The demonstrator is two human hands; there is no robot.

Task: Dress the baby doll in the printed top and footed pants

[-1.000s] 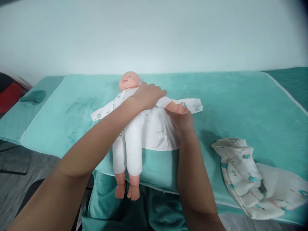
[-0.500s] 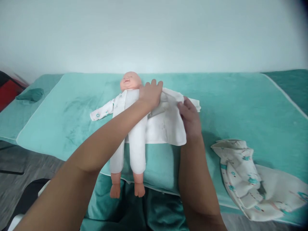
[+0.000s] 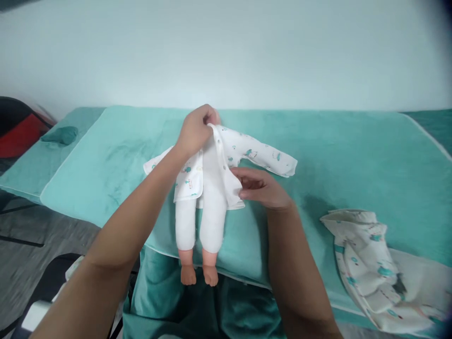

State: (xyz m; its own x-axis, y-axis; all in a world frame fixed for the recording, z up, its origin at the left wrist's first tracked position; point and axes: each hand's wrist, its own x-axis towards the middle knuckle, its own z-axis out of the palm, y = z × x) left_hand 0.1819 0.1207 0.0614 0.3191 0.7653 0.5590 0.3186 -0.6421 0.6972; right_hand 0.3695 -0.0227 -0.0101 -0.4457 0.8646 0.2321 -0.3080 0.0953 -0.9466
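A baby doll [image 3: 213,226] with a white cloth body lies on its back, feet toward me. Its head is mostly hidden behind my left hand [image 3: 198,128]. A white printed baby jacket [image 3: 243,143] lies around the doll, its front parted and one sleeve stretched out to the right. My left hand is closed on the jacket's collar edge near the doll's neck. Lower down, my right hand [image 3: 263,188] pinches the front edge of the right-hand panel between thumb and fingers. Snap buttons show along that edge.
The doll lies on a bed with a green cover [image 3: 339,155] against a pale wall [image 3: 247,52]. A crumpled printed white cloth [image 3: 374,268] lies at the right. A small green pillow-like thing [image 3: 59,135] and a red item [image 3: 24,136] are at the left.
The jacket's right panel, earlier folded outward with its inside showing, now lies over the doll's side, print outward. My left hand moved left to the collar; my right hand moved left and down.
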